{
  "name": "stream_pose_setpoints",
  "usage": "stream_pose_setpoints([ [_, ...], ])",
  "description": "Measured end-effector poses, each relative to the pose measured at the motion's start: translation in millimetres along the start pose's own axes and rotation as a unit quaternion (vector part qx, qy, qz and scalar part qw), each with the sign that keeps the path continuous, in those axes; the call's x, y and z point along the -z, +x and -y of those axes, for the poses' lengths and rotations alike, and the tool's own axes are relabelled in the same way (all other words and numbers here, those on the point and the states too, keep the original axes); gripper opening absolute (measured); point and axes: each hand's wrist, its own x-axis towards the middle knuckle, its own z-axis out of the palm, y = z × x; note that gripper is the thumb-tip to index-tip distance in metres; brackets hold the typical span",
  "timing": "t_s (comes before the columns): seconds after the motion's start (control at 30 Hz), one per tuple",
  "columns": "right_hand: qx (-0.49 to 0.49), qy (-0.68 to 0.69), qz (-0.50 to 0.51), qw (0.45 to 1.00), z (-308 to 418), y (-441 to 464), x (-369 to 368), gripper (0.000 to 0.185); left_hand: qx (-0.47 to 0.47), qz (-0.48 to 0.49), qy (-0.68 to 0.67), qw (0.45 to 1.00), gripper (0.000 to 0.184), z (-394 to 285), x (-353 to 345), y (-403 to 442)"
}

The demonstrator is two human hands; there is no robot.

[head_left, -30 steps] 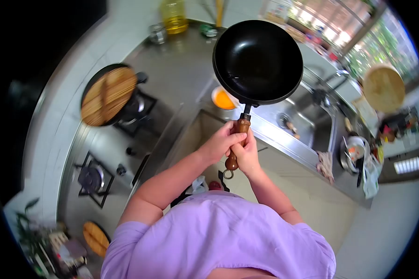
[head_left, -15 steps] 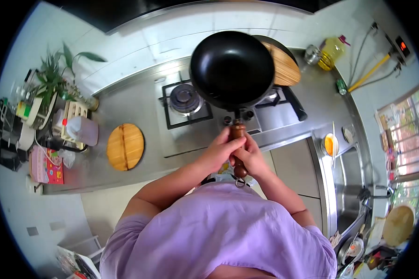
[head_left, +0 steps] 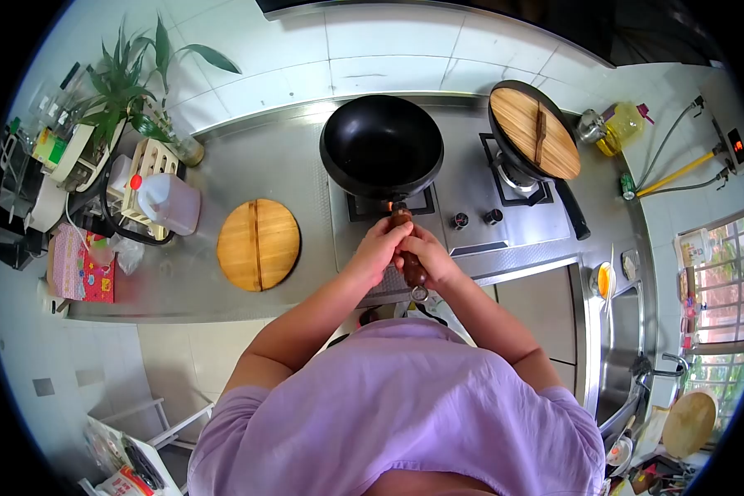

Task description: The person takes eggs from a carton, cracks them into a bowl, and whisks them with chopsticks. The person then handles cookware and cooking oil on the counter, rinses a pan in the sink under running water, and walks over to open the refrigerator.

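Note:
A black wok is over the left burner, its inside dark and bare. Both my hands are wrapped round its brown wooden handle, which points toward my body and ends in a metal ring. My left hand grips from the left, and my right hand closes on it from the right. Part of the left burner's grate shows below the wok. Whether the wok rests on the grate or hovers above it, I cannot tell.
A round wooden lid lies on the steel counter to the left. On the right burner, another pan carries a wooden lid. An oil bottle, a bowl of orange contents and a sink are at the right.
The wok has moved left from the middle of the stove to over the left burner, hiding most of it. Both hands kept their grip. The camera view has shifted too.

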Motion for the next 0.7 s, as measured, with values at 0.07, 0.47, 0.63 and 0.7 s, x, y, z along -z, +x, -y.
stream_pose_setpoints([
  [0.07,-0.001,0.015,-0.013,1.000,-4,7,-1,0.020,0.005,0.011,0.016,1.000,0.032,-2,6,6],
  [0.47,0.000,-0.030,-0.014,0.999,-7,-20,3,0.049,0.035,-0.014,0.011,0.999,0.034,9,7,7],
  [0.63,-0.027,-0.082,-0.029,0.996,-1,-51,27,0.050,0.017,0.028,-0.149,0.988,0.047,27,-2,-4],
  [0.7,-0.050,-0.130,-0.022,0.990,0,-63,52,0.046,0.033,0.015,-0.114,0.993,0.047,46,6,3],
])
